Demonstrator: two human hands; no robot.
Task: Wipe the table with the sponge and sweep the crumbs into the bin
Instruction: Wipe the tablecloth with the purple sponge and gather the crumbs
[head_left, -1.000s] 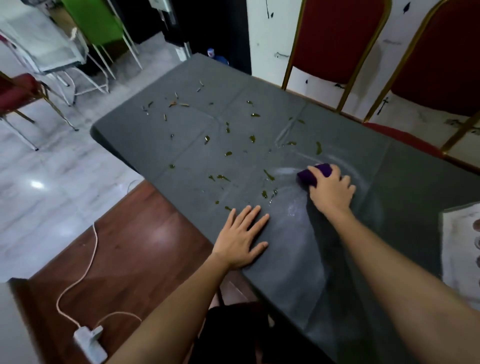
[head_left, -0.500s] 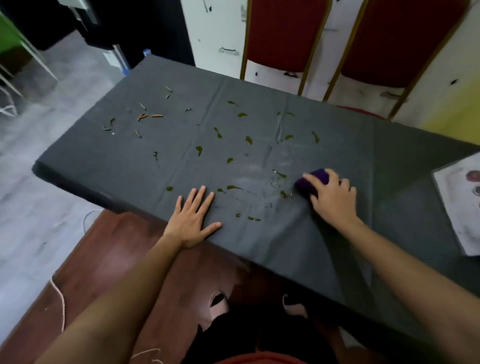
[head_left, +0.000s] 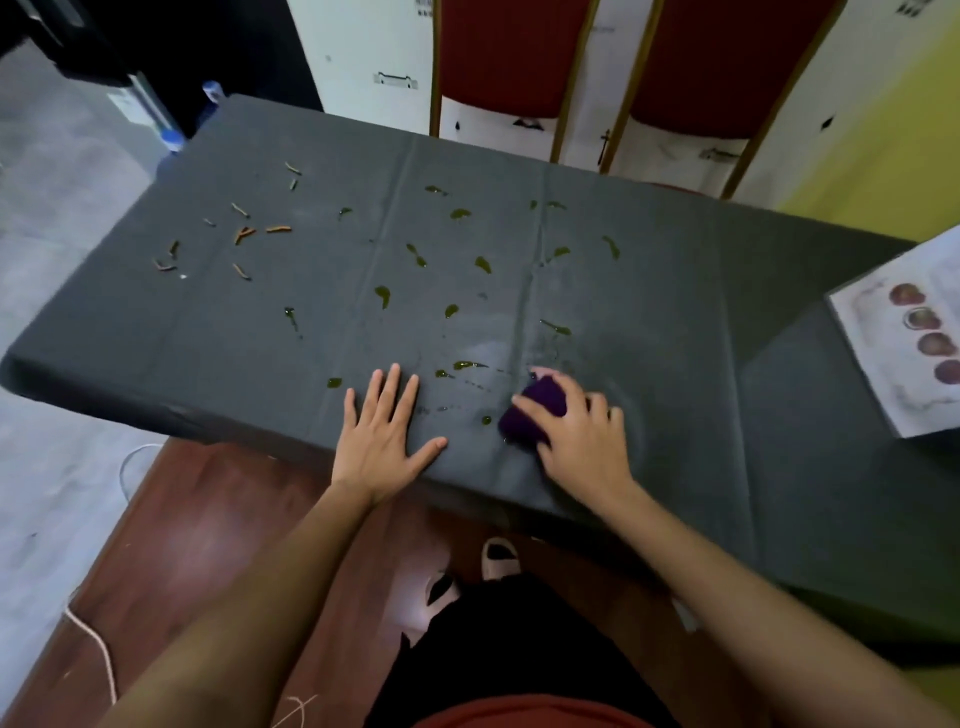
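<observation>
A table under a dark grey cloth (head_left: 675, 291) fills the head view. My right hand (head_left: 582, 441) presses a purple sponge (head_left: 535, 410) onto the cloth near the front edge. My left hand (head_left: 382, 431) lies flat with fingers spread on the cloth, just left of the sponge. Several green smears and crumbs (head_left: 415, 254) dot the middle of the table. Orange-brown crumbs (head_left: 244, 234) lie toward the far left. A dull wiped patch spreads behind the sponge. No bin shows.
A printed sheet (head_left: 904, 338) lies on the table's right end. Two red chairs (head_left: 509, 57) with gold frames stand behind the far edge against a white wall. A white cable (head_left: 98, 649) lies on the brown floor at my left, and my feet show under the table.
My right hand has drawn the sponge toward the front edge and leftward, closer to my left hand. The camera has swung so the table faces me squarely. My left hand stays flat.
</observation>
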